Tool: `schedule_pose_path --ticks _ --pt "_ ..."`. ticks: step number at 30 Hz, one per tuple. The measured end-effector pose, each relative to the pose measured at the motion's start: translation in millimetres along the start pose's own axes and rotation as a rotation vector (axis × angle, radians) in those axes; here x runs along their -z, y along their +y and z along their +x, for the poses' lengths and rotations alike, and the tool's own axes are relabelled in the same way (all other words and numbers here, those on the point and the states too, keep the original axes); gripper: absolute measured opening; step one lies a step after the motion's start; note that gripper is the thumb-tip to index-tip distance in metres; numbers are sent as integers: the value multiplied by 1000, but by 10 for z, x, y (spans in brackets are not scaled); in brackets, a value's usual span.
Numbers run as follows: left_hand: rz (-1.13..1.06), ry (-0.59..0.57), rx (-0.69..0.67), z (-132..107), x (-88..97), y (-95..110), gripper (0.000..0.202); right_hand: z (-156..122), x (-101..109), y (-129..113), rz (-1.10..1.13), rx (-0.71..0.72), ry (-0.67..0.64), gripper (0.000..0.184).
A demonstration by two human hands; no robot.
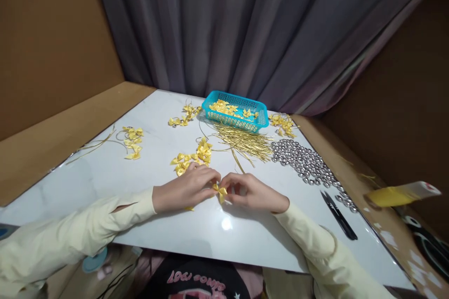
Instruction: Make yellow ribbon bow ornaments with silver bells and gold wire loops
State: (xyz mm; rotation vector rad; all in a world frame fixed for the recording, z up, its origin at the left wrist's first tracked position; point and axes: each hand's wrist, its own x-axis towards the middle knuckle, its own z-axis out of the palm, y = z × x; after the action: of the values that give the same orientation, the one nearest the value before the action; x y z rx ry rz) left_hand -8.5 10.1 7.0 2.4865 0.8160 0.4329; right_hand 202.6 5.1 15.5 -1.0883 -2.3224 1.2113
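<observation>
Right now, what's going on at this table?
A person's left hand and right hand are pinching a small yellow bow above the near part of the white table. More yellow bows lie in loose clusters beyond, and others sit in the teal basket. Gold strips fan out before it; silver pieces and black snips lie to the right.

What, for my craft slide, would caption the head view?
Left hand and right hand hold a yellow bow over a white table.
</observation>
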Motion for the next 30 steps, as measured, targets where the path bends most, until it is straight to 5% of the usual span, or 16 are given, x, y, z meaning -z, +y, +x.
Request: schedule_pose_path --ticks 30 --pt "33 -13 -54 -8 -31 -55 16 -2 -26 -12 -1 49 -40 9"
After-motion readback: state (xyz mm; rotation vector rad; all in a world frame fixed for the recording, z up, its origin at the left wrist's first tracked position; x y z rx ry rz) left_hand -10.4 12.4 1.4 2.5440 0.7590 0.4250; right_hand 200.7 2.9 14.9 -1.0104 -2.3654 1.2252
